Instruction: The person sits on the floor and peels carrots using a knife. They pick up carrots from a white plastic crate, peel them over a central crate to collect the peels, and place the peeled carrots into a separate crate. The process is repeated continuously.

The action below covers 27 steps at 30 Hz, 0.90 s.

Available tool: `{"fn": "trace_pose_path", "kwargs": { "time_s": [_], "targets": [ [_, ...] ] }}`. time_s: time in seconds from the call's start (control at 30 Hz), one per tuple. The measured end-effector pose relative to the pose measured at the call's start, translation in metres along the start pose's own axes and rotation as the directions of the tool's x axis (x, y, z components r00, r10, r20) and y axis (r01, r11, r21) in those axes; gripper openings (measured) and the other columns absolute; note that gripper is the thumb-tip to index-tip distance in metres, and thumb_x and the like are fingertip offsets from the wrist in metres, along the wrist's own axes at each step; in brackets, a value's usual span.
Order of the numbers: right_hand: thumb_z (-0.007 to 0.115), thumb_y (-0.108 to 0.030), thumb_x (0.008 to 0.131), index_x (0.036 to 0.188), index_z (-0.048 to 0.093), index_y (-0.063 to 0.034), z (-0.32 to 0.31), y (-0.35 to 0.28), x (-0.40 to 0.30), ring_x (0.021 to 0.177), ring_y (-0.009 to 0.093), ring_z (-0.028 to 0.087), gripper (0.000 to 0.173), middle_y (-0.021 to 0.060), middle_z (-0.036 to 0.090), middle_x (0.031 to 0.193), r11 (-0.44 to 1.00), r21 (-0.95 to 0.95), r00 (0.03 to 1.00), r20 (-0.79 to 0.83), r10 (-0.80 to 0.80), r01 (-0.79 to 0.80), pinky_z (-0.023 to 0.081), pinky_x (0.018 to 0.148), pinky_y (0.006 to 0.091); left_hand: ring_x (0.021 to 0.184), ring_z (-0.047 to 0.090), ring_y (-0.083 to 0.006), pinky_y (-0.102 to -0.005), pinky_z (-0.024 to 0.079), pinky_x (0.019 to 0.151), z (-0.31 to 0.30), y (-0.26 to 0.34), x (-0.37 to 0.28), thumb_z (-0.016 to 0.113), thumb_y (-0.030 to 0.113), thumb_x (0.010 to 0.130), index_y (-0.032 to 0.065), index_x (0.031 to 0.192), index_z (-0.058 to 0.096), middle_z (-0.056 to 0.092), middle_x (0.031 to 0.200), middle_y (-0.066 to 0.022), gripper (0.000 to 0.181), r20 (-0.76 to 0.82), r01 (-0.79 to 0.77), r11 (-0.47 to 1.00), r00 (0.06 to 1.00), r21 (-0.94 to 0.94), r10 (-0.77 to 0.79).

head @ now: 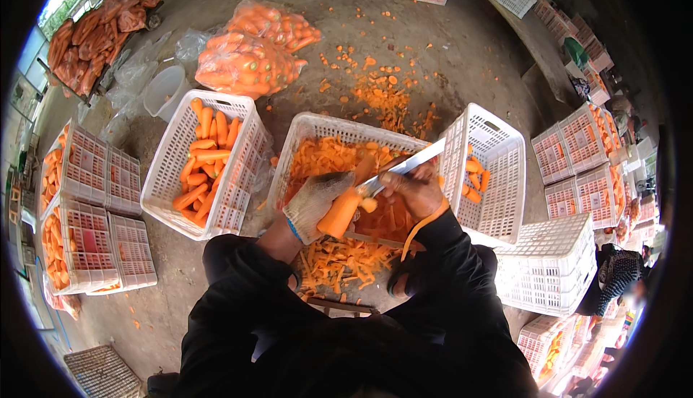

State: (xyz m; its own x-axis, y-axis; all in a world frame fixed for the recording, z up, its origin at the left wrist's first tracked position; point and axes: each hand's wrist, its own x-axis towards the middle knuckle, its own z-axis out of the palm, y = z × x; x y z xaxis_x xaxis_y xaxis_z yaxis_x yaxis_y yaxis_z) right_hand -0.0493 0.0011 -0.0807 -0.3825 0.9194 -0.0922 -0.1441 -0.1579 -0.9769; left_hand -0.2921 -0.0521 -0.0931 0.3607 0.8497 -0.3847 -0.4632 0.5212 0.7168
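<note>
My left hand [309, 203], in a pale knitted work glove, grips a thick orange carrot [341, 212]. Bare, my right hand [416, 191] holds a knife with a broad metal blade [419, 157]; its other end meets the carrot's upper part. A small round carrot piece [369, 204] sits beside that contact. A long strip of peel [419, 230] hangs over my right wrist. Both hands are above a white plastic crate [308, 121] filled with carrot peelings [330, 157]. Part of the knife's handle is hidden by my fingers.
At left stands a crate [157, 192] of whole carrots [208, 154]; at right, a tilted crate [495, 181] holds several carrots [475, 178]. Bagged carrots [249, 65] lie ahead. Peelings [341, 265] cover the floor between my feet. Stacked crates [89, 170] flank me, and a person [620, 276] is at far right.
</note>
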Motion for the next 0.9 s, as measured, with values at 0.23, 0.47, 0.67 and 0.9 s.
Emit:
{"fn": "trace_pose_path", "kwargs": {
  "time_s": [0.23,0.47,0.67,0.9],
  "targets": [
    [0.080,-0.008,0.097,0.097,0.076,0.0016,-0.029,-0.012,0.012,0.061,0.013,0.060,0.011,0.0063,0.070,0.075,0.974,-0.008,0.910,-0.354,-0.214,0.226,0.046,0.054,0.0293,0.083,0.073,-0.0202,-0.0318,0.060,0.067,0.005,0.006,-0.004,0.062,0.034,0.110,-0.0034,0.132,0.062,0.073,0.102,-0.0134,0.044,-0.052,0.006,0.998,0.999,-0.065,-0.009],
    [0.081,-0.008,0.096,0.102,0.079,0.0001,0.031,0.010,-0.027,0.063,0.013,0.066,0.010,0.0058,0.074,0.076,0.995,-0.093,0.990,0.140,-0.009,0.022,0.053,0.056,0.0290,0.092,0.073,-0.0180,-0.0321,0.060,0.070,-0.005,-0.016,0.021,0.060,0.030,0.111,-0.0019,0.133,0.062,0.072,0.113,-0.0109,0.039,-0.002,-0.057,0.985,0.998,-0.161,0.058],
    [0.082,-0.012,0.096,0.089,0.076,0.0014,-0.080,0.007,0.033,0.052,0.014,0.060,0.016,0.0050,0.068,0.066,0.980,-0.018,0.816,-0.551,-0.176,0.199,0.046,0.048,0.0289,0.086,0.073,-0.0191,-0.0313,0.060,0.067,0.008,0.002,-0.002,0.064,0.033,0.109,-0.0012,0.132,0.063,0.072,0.109,-0.0103,0.041,0.005,0.016,0.999,1.000,-0.050,-0.015],
    [0.084,-0.011,0.094,0.104,0.078,0.0001,0.039,0.000,-0.023,0.066,0.013,0.067,0.017,0.0055,0.072,0.077,0.934,-0.091,0.910,0.276,-0.308,0.344,0.053,0.059,0.0274,0.088,0.074,-0.0211,-0.0350,0.062,0.070,0.004,-0.005,0.014,0.066,0.034,0.108,-0.0016,0.132,0.063,0.072,0.110,-0.0131,0.043,-0.065,-0.086,0.963,0.995,-0.256,0.072]
  ]
}}
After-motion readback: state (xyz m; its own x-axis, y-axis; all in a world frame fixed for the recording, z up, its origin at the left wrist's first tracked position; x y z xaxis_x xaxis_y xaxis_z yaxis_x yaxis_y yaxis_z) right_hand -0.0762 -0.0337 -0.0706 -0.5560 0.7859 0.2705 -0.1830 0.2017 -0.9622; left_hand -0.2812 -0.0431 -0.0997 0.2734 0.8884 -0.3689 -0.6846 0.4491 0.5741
